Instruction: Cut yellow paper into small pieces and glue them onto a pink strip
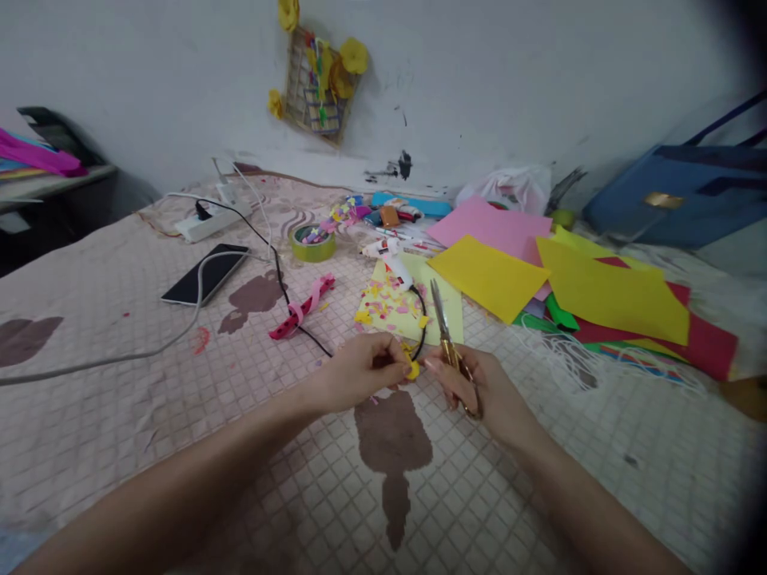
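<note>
Near the middle of the cloth, my left hand (365, 371) pinches a small yellow piece (413, 369) between thumb and fingertips. My right hand (479, 391) is just to the right, wrapped round the gold handles of a pair of scissors (442, 319); the blades point away from me. Its fingertips are close to the yellow piece; whether they touch it is unclear. Beyond the hands lies a pale yellow sheet (449, 311) scattered with yellow and pink scraps (389, 307). A white glue gun (392, 263) rests at the sheet's far side, its black cord running between the hands.
On the left are a phone (204, 275), a power strip (212, 222) and trailing cables. A pink strip (303, 307) and a tape roll (312, 243) lie ahead. Coloured sheets (611, 287), white string (569, 355) and a blue bag (689, 196) are on the right.
</note>
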### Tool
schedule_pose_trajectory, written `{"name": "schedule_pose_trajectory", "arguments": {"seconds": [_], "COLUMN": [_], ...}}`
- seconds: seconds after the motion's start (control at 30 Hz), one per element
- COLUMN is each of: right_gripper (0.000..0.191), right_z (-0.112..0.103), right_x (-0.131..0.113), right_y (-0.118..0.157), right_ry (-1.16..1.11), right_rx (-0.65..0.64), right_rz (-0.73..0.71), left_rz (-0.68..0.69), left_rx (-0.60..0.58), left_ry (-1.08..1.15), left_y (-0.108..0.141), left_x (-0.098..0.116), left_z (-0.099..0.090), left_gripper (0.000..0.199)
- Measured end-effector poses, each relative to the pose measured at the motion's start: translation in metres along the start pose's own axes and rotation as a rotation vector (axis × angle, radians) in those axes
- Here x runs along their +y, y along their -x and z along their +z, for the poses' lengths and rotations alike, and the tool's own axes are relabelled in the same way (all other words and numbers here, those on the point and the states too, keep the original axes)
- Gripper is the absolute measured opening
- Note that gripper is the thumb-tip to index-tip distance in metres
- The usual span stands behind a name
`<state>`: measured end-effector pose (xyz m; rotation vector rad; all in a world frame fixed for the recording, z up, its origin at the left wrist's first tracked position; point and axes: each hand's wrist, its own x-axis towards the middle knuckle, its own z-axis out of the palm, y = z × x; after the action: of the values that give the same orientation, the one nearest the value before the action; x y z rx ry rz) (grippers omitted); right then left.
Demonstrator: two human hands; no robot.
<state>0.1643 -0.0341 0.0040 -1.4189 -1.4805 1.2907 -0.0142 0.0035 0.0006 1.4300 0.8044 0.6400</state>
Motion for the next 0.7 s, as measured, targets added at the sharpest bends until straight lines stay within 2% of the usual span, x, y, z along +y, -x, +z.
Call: {"name": "schedule_pose_trajectory", "arguments": {"seconds": [0.2,0.33,0.43,0.53,0.7], "right_gripper": [0.02,0.017,0.02,0.022,0.024], "right_z": [0.0014,0.0029,0.0054,0.0083,0.0094], "right_x": [0.0014,0.0067,0.0075,0.0068,0.0061], "right_y": [0.0014,-0.0002,-0.0005,-0.0003,-0.0005], "right_ry": [0.04,0.049,0.042,0.049,0.047], "right_rx": [-0.126,-0.145,-0.115,-0.031,0.059], "right_rz": [-0.071,-0.099,-0.066,-0.053,-0.042], "left_rz": [0.073,0.031,0.011,0.001,-0.146], "left_rx": [-0.152,-0.125,-0.061,-0.027,-0.001], "left_ry": [-0.205,-0.208,-0.118,0.026,0.176], "left_y": [0.0024,0.0014,-0.0012,-0.003,-0.0013], "left_x": [-0.0038,-0.0037,-0.0042,-0.0053,-0.0068], "left_z": [-0.0016,-0.0017,-0.0014,0.0002,0.0064], "left_gripper": [0.01,0.014,0.017,0.021,0.024]}}
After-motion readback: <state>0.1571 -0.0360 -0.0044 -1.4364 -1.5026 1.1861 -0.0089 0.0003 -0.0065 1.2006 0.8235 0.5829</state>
